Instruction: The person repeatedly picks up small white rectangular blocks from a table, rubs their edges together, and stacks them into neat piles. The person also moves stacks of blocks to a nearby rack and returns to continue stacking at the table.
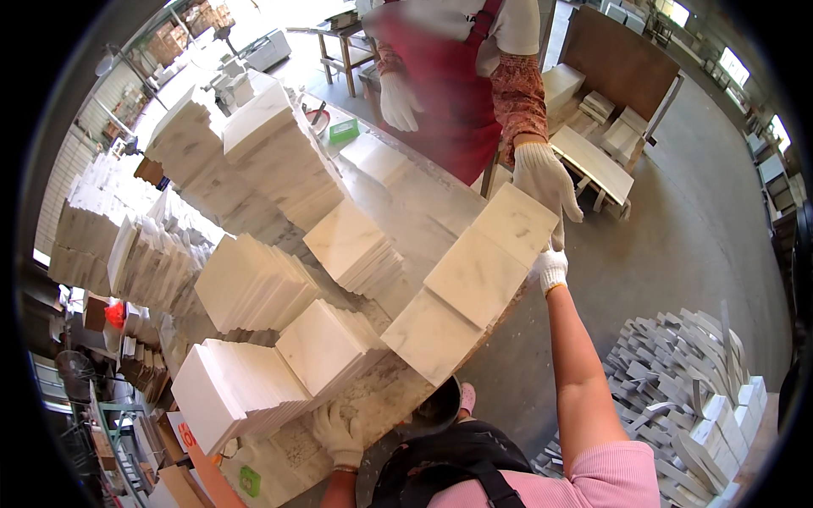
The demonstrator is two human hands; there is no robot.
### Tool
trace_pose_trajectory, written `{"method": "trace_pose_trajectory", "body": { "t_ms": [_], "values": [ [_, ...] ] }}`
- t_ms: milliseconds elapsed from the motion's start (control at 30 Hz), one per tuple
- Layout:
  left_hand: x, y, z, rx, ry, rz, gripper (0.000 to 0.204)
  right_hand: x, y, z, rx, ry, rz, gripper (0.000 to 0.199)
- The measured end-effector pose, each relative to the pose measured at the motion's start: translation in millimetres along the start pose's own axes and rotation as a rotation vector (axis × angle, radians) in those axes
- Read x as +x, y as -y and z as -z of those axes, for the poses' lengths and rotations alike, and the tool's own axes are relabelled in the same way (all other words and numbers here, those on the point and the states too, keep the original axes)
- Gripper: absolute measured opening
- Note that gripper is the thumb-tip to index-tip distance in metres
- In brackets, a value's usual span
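Three pale tiles point(476, 284) lie in a row along the right edge of the bench point(419, 207), their long run slanting from the near end up toward a co-worker. The right hand point(552, 267), in a white glove, is at the outer edge of the farthest tile; its fingers are partly hidden, so whether it grips the tile cannot be told. The left hand point(340, 433), also gloved, rests at the bench's near edge with fingers loosely spread, holding nothing visible, just beside a leaning stack point(329, 349).

Left of that stack, a whiter stack point(241, 385) leans too. Behind them are another slanted stack point(254, 284) and a low pile point(349, 245), the latter nearest the three tiles. Tall stacks point(271, 140) rise farther back. A green box point(344, 130) sits toward the bench's far end, and a green packet point(249, 481) near its close end.

Across the bench stands the co-worker in a red apron point(453, 102). One gloved hand point(544, 179) hangs just above the right hand; the other point(398, 102) hangs by the apron. A cart point(622, 63) with slabs stands behind. Right of the person, strips point(660, 398) are heaped. A dark bucket point(436, 411) is below the bench's near edge.
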State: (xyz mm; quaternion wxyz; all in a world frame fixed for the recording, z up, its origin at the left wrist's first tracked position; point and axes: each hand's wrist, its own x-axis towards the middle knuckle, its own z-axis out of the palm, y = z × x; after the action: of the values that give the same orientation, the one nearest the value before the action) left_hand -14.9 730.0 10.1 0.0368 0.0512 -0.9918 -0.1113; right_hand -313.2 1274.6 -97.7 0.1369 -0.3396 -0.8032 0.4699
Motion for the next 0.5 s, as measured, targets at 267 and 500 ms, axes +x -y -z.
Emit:
{"method": "trace_pose_trajectory", "body": {
  "t_ms": [267,500],
  "values": [
    [-4,5,-11,0.062,-0.009,-0.019,0.064,23,-62,-49,0.302,-0.28,-0.041,0.046],
    [11,-12,5,0.09,0.019,-0.041,0.054,20,-32,-34,0.229,-0.282,-0.043,0.044]
  ]
}}
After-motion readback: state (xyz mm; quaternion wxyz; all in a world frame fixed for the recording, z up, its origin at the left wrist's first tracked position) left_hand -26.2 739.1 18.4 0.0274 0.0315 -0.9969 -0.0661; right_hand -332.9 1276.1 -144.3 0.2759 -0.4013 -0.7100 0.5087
